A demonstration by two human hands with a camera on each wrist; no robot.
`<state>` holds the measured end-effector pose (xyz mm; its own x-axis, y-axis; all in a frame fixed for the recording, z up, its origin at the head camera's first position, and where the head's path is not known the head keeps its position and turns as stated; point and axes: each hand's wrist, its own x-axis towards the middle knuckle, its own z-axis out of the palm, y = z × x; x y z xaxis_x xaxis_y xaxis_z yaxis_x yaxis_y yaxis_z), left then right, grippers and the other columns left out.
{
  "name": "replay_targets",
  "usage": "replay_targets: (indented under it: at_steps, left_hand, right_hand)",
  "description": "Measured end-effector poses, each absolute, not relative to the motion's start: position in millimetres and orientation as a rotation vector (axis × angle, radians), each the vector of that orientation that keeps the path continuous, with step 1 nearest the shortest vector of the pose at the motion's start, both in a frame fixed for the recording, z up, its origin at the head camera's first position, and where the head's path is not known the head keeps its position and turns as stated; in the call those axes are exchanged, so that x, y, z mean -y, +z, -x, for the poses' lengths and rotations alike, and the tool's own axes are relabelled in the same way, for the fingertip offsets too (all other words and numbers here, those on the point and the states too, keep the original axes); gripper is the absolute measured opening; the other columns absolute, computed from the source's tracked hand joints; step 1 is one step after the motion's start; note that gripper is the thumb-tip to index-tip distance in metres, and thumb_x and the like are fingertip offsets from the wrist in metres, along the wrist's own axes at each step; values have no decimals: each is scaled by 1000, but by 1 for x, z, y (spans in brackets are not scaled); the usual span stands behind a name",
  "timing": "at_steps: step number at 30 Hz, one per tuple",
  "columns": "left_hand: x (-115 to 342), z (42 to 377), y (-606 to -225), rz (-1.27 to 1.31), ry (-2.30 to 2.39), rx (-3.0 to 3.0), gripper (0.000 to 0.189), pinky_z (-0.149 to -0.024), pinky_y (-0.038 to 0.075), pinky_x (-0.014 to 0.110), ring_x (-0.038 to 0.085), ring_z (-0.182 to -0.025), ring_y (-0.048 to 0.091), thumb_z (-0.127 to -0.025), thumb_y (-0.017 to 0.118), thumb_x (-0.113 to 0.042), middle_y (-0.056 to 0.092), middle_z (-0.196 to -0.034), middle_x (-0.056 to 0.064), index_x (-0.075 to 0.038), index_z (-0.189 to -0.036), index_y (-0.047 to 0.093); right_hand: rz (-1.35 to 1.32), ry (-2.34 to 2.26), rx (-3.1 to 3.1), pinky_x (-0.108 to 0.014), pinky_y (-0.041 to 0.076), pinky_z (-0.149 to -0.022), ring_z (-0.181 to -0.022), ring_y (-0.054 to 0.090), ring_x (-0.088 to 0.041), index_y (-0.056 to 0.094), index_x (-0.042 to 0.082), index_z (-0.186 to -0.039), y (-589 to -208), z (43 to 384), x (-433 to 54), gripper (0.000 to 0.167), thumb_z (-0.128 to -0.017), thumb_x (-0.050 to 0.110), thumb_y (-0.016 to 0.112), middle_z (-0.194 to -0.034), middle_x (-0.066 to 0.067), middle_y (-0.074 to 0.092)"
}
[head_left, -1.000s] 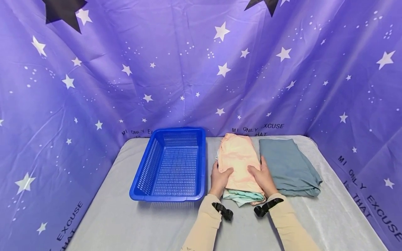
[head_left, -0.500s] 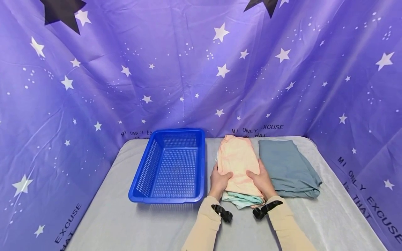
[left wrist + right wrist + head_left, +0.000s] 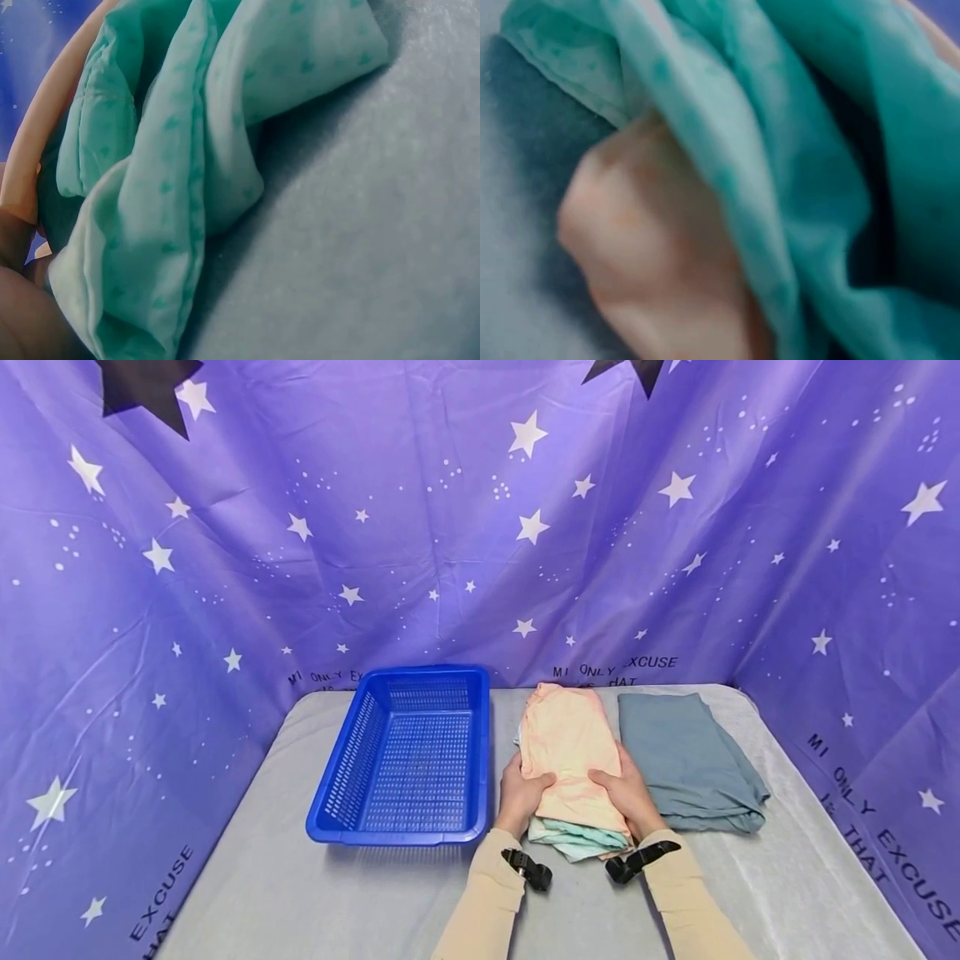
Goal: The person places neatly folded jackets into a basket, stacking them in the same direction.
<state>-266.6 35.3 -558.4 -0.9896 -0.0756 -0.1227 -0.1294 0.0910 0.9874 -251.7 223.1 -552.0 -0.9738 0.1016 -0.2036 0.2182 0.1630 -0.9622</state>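
Observation:
In the head view, a folded peach garment (image 3: 572, 735) tops a small pile right of the table's middle. Mint-green cloth (image 3: 577, 837) sticks out beneath its near end; the left wrist view shows small hearts on this mint cloth (image 3: 165, 187). My left hand (image 3: 521, 795) grips the pile's left side, thumb over the top. On the opposite side my right hand (image 3: 628, 789) holds it the same way. The fingers of both hands are mostly hidden beside and beneath the cloth. A blurred peach fold (image 3: 660, 247) hangs below the mint layers in the right wrist view.
A blue plastic basket (image 3: 483, 760) with perforated walls stands left of the pile, nothing inside it. Folded grey-blue cloth (image 3: 686, 760) lies close on the right. Purple starry curtains (image 3: 420, 527) surround the grey-covered table (image 3: 360, 902) at the back and sides.
Both hands have drawn the pile slightly toward the near side, mostly in the first half second. The right hand's fingers have moved lower along its side. Basket and grey-blue cloth stay put.

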Motion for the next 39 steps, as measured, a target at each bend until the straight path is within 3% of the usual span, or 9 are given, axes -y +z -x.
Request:
replay_targets:
  at_steps: [6, 24, 39]
  left_hand:
    - [-33, 265, -557, 193, 2095, -2315, 77, -118, 39, 48, 32, -139, 51, -78, 81, -2, 58, -148, 14, -11, -150, 53]
    - [-33, 263, -554, 178, 2183, -2214, 78, -116, 43, 46, 30, -135, 55, -76, 79, 3, 61, -145, 11, -17, -148, 56]
    - [-46, 252, -549, 250, 2280, -2207, 82, -115, 43, 46, 31, -134, 55, -72, 74, 11, 59, -146, 14, -14, -148, 55]
  right_hand:
    - [-306, -1974, -2333, -52, 21, -127, -156, 20, -34, 10, 21, -167, -554, 249, -222, 85, -100, 13, 62, -172, -13, 16]
    - [-279, -1978, -2404, -50, 22, -127, -157, 20, -31, 11, 24, -166, -555, 242, -224, 86, -100, 15, 65, -172, -9, 17]
    - [-193, -2063, -2416, -48, 22, -127, -158, 17, -26, 12, 25, -166, -558, 235, -229, 87, -99, 19, 68, -172, -2, 15]
